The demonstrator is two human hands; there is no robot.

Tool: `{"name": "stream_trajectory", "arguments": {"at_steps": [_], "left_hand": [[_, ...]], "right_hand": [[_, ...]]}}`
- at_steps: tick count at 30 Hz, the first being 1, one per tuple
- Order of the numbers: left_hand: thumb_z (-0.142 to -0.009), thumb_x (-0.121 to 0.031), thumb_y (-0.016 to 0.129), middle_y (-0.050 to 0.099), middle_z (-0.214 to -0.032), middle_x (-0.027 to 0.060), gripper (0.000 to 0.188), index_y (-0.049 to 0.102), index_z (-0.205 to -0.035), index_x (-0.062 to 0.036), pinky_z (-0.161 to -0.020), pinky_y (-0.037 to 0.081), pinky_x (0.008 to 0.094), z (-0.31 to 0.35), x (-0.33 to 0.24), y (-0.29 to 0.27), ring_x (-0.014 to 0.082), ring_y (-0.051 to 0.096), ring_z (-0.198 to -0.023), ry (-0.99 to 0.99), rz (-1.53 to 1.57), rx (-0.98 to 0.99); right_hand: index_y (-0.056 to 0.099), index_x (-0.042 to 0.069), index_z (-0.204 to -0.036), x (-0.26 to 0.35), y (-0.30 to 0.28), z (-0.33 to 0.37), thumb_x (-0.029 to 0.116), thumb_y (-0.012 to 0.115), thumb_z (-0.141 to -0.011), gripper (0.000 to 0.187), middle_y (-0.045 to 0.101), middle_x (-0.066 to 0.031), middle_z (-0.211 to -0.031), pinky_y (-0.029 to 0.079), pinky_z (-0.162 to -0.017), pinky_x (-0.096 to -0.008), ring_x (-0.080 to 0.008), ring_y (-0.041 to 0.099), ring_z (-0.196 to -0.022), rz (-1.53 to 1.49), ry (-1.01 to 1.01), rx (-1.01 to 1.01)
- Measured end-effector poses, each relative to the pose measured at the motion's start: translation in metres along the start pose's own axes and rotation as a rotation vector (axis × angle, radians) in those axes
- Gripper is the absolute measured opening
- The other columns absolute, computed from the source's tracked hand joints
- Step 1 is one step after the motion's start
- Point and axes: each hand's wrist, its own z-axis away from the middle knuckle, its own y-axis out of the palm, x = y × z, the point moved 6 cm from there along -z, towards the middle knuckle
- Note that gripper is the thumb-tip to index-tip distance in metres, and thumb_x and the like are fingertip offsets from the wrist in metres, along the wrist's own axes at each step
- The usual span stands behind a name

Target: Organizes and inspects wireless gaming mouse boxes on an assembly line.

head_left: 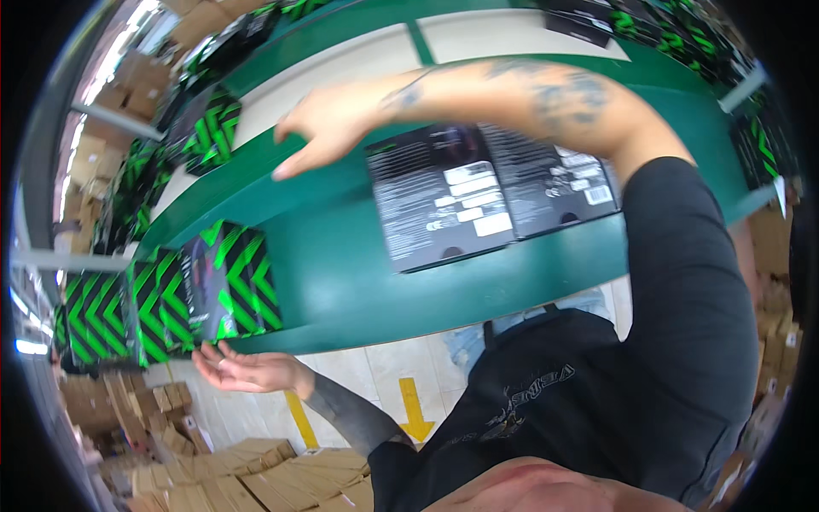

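Observation:
My right hand [328, 128] reaches across the green table with thumb and fingers apart and nothing in it, slightly blurred. Two dark printed boxes lie side by side on the table, the left box [409, 205] nearer that hand and the right box [546, 192] partly under my forearm. My left hand [247, 371] is open, palm up, just off the table's near edge. Its fingertips are close below a row of black and green striped boxes; whether they touch cannot be told. The endmost striped box [235, 277] stands nearest to it.
The green table [333, 282] curves across the view. Pale strips [341, 68] run along its far side, with another striped box [213, 128] at the far left and a dark box [580, 21] at the back. Cardboard cartons [264, 478] lie low at left. Yellow arrows [414, 410] mark the tiled floor.

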Motion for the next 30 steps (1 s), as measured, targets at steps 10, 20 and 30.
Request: {"name": "stream_trajectory", "arguments": {"at_steps": [10,20,30], "left_hand": [[-0.089,-0.032,0.057,0.045,-0.131,0.023,0.061,0.036,-0.134,0.003,-0.099,0.035,0.0349,0.126,-0.007,0.157,0.03,0.042,-0.123,-0.485,-0.192,1.342],[-0.091,-0.043,0.051,0.046,-0.128,0.0146,0.06,0.04,-0.129,0.0016,-0.1,0.036,0.039,0.108,0.038,0.18,0.0225,0.044,-0.117,-0.487,0.644,0.869],[-0.08,-0.018,0.067,0.059,-0.114,0.0107,0.047,0.052,-0.121,-0.0002,-0.092,0.041,0.0371,0.144,0.031,0.091,0.0228,0.055,-0.105,-0.42,-0.24,1.238]], "right_hand": [[0.054,-0.006,-0.116,-0.171,-0.049,0.441,0.057,0.06,-0.077,0.074,0.063,-0.0242,-0.099,0.047,-0.084,-0.0385,-0.0307,0.062,-0.094,-0.021,1.252,-0.169],[0.055,-0.004,-0.112,-0.164,-0.026,0.466,0.047,0.043,-0.093,0.055,0.056,-0.0115,-0.104,0.038,-0.092,-0.0331,-0.0205,0.051,-0.101,-0.32,0.291,-1.422],[0.035,0.001,-0.135,-0.135,0.023,0.46,0.045,0.052,-0.085,0.069,0.037,-0.0168,-0.138,0.023,-0.108,-0.0352,-0.0282,0.034,-0.13,-0.763,0.597,-0.753]]}}
